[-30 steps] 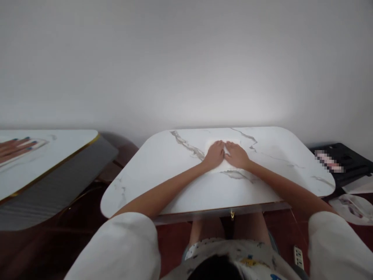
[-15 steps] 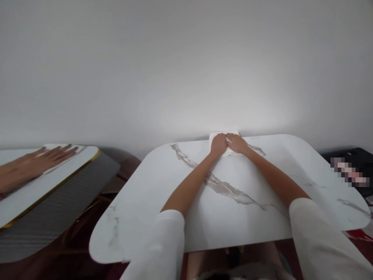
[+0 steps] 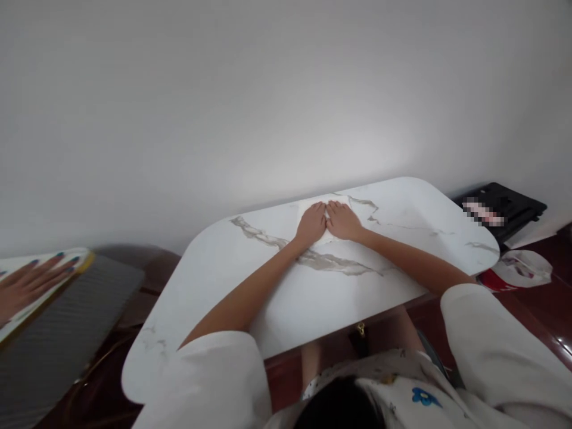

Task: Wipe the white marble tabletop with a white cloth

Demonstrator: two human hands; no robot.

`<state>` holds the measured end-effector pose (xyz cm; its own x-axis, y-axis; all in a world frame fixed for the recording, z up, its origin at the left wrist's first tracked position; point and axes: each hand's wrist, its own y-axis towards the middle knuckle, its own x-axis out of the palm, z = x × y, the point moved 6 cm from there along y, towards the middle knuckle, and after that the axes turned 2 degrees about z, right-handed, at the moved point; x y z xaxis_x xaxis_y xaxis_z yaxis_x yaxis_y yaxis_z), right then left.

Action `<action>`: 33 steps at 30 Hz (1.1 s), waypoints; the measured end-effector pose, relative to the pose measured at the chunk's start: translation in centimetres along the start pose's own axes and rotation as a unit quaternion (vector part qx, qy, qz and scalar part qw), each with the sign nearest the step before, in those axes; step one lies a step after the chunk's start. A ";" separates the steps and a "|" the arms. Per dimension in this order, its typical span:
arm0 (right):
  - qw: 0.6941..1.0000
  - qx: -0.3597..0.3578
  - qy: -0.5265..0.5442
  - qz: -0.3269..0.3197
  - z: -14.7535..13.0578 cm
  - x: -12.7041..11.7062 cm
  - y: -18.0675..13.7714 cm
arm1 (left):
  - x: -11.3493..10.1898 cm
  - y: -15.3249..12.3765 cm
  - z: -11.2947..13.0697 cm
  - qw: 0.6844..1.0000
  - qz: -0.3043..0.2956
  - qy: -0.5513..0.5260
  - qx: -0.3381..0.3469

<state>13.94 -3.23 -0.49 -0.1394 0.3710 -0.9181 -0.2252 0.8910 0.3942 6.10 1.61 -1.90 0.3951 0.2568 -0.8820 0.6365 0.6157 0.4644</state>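
Observation:
My left hand (image 3: 311,223) and my right hand (image 3: 342,220) lie side by side, palms down, on a folded white cloth (image 3: 305,206). Both have their fingers flat and pointing toward the wall, with the thumbs close together. They press the cloth onto a white marble-patterned table (image 3: 214,280) with grey-brown veins, near its far edge. Much of the cloth is hidden under the hands, and its white blends into the tabletop.
A plain wall (image 3: 250,107) rises behind the table. At left, another person's hand (image 3: 31,286) rests on a second gold-edged table (image 3: 84,262). To the right are a black case (image 3: 518,205) and a white-and-red bag (image 3: 527,268) on the dark red floor.
Both hands and the cloth have come back a little from the table's far edge. My view has turned and tilted down. The other person's hand shows less at left.

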 end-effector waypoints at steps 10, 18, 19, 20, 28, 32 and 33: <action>0.991 -0.085 0.101 -0.019 -10.6 -5.6 -13.6 | -8.0 -16.9 9.1 0.998 0.006 0.014 -0.057; 0.995 -0.027 0.097 -0.012 -5.2 -7.6 -18.9 | -6.5 -14.3 16.7 0.995 -0.063 -0.012 -0.074; 0.996 -0.019 0.088 -0.010 -4.2 -7.6 -19.1 | -6.1 -13.4 17.2 0.995 -0.070 -0.018 -0.065; 0.997 -0.010 0.079 -0.008 -3.3 -7.7 -19.1 | -5.7 -12.4 17.6 0.995 -0.074 -0.023 -0.054; 0.998 -0.028 0.055 -0.021 -0.5 -5.5 -13.5 | -4.0 -7.6 13.8 0.999 -0.033 -0.024 -0.012; 0.996 -0.045 0.064 -0.035 0.3 -3.0 -7.7 | -2.7 -4.8 8.4 0.998 0.021 -0.039 -0.044; 0.996 -0.048 0.066 -0.036 0.7 -2.3 -6.3 | -2.3 -4.0 7.2 0.998 0.029 -0.040 -0.050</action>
<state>16.34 -9.48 -0.84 -0.2427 0.2640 -0.9335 -0.3293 0.8827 0.3352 7.39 -6.76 -1.17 0.4825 0.2367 -0.8433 0.5437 0.6739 0.5002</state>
